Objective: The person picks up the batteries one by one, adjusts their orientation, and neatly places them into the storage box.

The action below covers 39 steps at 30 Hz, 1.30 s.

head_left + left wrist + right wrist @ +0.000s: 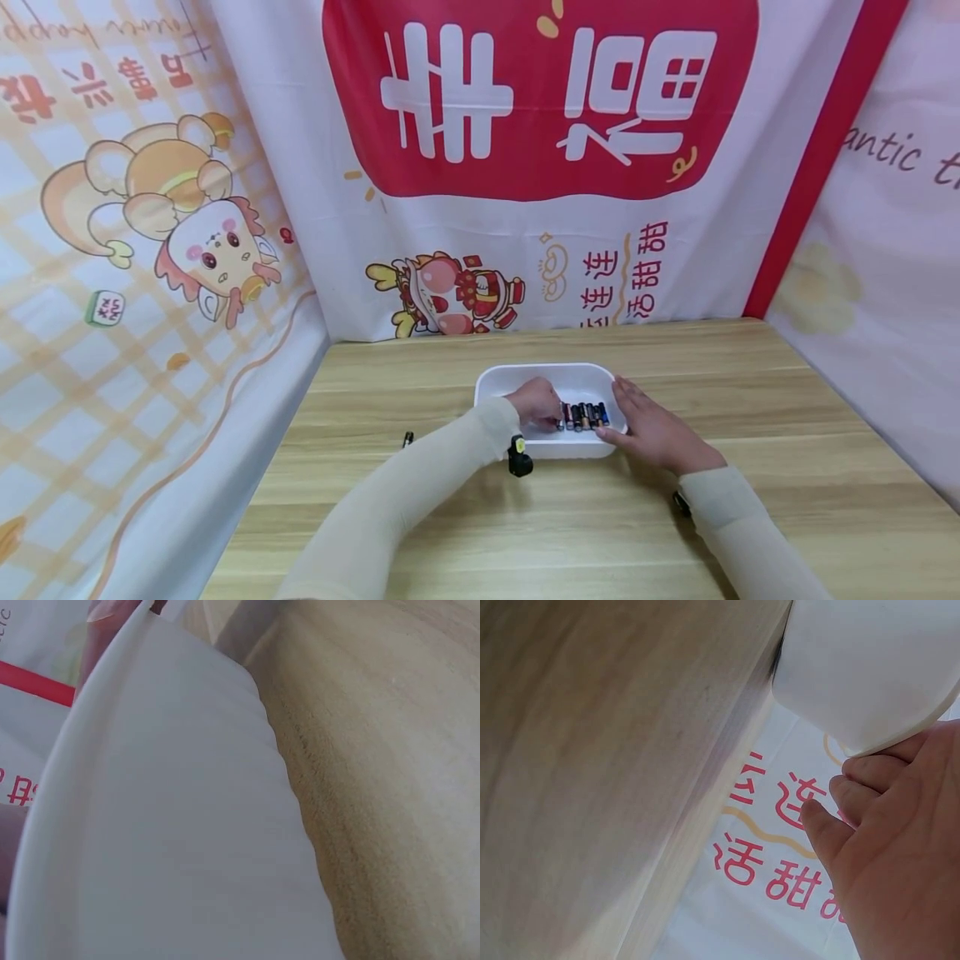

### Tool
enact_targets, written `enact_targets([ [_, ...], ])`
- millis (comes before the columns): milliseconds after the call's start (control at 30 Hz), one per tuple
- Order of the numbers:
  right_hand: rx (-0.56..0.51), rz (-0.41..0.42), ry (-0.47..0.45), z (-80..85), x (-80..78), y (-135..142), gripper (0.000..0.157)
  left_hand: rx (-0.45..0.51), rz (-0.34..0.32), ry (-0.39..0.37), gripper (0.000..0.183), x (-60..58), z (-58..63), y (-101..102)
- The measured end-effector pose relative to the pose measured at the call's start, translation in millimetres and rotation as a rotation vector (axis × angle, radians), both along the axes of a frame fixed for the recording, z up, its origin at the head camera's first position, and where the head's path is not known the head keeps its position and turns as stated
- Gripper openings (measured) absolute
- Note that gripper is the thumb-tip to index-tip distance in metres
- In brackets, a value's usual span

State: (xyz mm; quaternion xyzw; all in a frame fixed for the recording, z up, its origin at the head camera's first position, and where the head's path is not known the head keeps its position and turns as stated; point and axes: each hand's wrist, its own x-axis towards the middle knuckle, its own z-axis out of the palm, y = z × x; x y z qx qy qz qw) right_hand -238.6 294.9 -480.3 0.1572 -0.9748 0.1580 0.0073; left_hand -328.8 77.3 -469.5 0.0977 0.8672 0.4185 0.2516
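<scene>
A white plastic tray stands on the table, with a row of batteries lying side by side in its right half. My left hand reaches into it over the near rim, fingers curled down at the left end of the row. They pinch a battery, partly hidden by the hand. The tray's outer wall fills the left wrist view. At the tray's right end my right hand holds the rim, thumb at the near corner and fingers along the outside. Its fingertips meet the rim in the right wrist view.
A small dark battery-like piece lies on the wooden table, left of the tray beside the left forearm. Printed cloth hangs behind the table and along both sides.
</scene>
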Motion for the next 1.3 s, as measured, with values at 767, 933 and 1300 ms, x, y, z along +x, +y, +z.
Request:
enact_targets([
  [767,0.005,-0.011,0.009,-0.5,-1.6,0.5,0.096,-0.231,-0.038,0.09,0.015,-8.3,-3.7,8.3],
  [933,0.003,-0.013,0.004,-1.2,-1.3,0.9,0.097,-0.238,-0.034,0.091,0.016,-6.5,-3.1,9.1],
  [1300,0.003,-0.002,0.01,-0.1,-0.8,0.9,0.097,-0.219,-0.04,0.074,0.011,-2.4,1.8,2.8],
])
